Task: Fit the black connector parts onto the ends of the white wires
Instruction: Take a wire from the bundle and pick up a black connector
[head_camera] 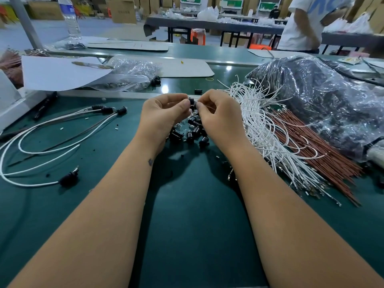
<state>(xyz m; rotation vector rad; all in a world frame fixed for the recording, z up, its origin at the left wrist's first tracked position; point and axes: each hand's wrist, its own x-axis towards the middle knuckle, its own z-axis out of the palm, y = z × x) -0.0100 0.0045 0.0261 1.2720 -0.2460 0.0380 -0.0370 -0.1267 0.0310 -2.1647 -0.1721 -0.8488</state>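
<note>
- The left hand [164, 113] pinches one black connector [191, 101]; the right hand [218, 115] pinches what looks like a wire end against it, just above the connector pile [191, 132].
- Left of that pile lie a few finished wires [41, 140], already capped.
- Right of the pile, the white wire bundle [268, 129] waits bare, so most work seems left.

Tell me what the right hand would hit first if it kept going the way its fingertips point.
Likely the black connector pinched by the left hand; right hand almost touches it, though depth is unclear.
</note>
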